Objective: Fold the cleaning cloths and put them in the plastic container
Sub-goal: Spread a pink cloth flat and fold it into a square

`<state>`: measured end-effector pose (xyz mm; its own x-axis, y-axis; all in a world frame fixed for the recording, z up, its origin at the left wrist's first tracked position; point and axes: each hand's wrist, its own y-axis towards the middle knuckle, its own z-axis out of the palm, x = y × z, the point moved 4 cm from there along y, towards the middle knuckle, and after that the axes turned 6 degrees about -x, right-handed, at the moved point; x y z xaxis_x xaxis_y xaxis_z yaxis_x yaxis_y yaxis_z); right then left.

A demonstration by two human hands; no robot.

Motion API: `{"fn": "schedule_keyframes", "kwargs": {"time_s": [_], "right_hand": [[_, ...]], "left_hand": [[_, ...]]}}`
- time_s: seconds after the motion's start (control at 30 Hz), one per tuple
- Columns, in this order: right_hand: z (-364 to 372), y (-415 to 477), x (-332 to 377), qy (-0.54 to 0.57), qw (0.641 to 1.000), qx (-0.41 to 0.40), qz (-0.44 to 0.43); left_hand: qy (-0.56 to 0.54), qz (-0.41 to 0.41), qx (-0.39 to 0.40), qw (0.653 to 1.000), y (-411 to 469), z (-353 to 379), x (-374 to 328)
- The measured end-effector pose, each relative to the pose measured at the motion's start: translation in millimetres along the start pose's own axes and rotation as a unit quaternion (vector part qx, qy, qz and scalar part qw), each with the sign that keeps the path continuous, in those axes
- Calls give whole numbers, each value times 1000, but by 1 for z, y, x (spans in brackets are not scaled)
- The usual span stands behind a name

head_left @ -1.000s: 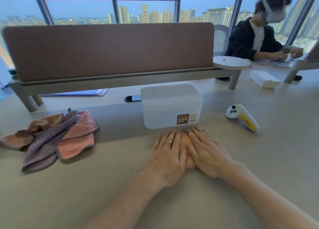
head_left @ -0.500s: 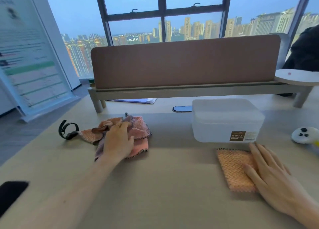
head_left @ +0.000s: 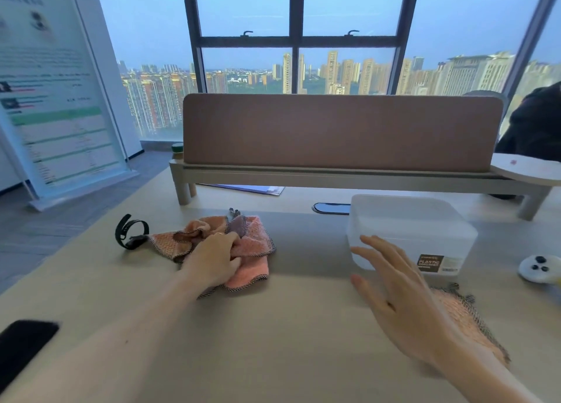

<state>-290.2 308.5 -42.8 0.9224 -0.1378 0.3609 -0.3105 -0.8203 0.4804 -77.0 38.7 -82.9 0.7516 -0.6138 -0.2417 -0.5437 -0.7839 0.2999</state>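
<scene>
A heap of pink, orange and purple cleaning cloths lies left of centre on the table. My left hand is closed on a pink cloth in that heap. A folded orange cloth lies flat in front of the translucent plastic container, whose lid is on. My right hand hovers with fingers spread, just left of the folded cloth and in front of the container's left corner, holding nothing.
A black wrist strap lies left of the heap. A white controller sits at the right edge, a black object at the near left. A brown divider on a raised shelf runs along the back. A person's dark sleeve shows far right.
My left hand has closed on the cloth heap. My right hand has lifted off the folded orange cloth and moved left toward the container's front corner. The view shifted slightly.
</scene>
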Motion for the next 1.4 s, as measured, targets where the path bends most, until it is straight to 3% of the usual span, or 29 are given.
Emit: {"fn": "schedule_keyframes", "kwargs": {"time_s": [0.17,0.23,0.37,0.5,0.6,0.77,0.83,0.9,0.97,1.07,1.13,1.2,1.27,1.4], "right_hand": [[11,6,27,48,999,16,5],[4,16,35,94,995,-10,20],[-10,48,66,170,982,-76,18],[-8,68,102,228,973,-36,-7],[-13,65,91,182,982,-45,20],[-31,52,59,71,997,13,9],[-35,56,49,66,997,39,13],[-41,65,45,71,996,43,12],[-57,77,46,72,997,2,-4],[-98,83,58,68,994,-84,-31],[-115,66,67,74,988,-117,-63],[-116,32,71,58,985,-124,-109],[-97,-13,68,58,984,-82,-144],[-24,-99,45,41,971,76,-221]], "left_hand": [[-162,-43,-131,977,14,-38,-6],[-224,-20,-147,963,22,-72,-26],[-271,150,-69,948,9,-131,-91],[-262,219,-49,939,-17,-151,-129],[-239,226,-52,943,-28,-156,-125],[-166,168,109,966,-39,-143,-78],[-173,150,127,965,-39,-140,-63],[-177,135,74,972,-33,-145,-55],[-182,131,-35,974,-28,-160,-51],[-234,139,-158,949,-37,-191,-51],[-260,155,-185,935,-58,-203,-49],[-277,175,-163,931,-88,-198,-45],[-261,210,-126,934,-122,-176,-40],[-235,261,-30,936,-186,-101,-24]]}}
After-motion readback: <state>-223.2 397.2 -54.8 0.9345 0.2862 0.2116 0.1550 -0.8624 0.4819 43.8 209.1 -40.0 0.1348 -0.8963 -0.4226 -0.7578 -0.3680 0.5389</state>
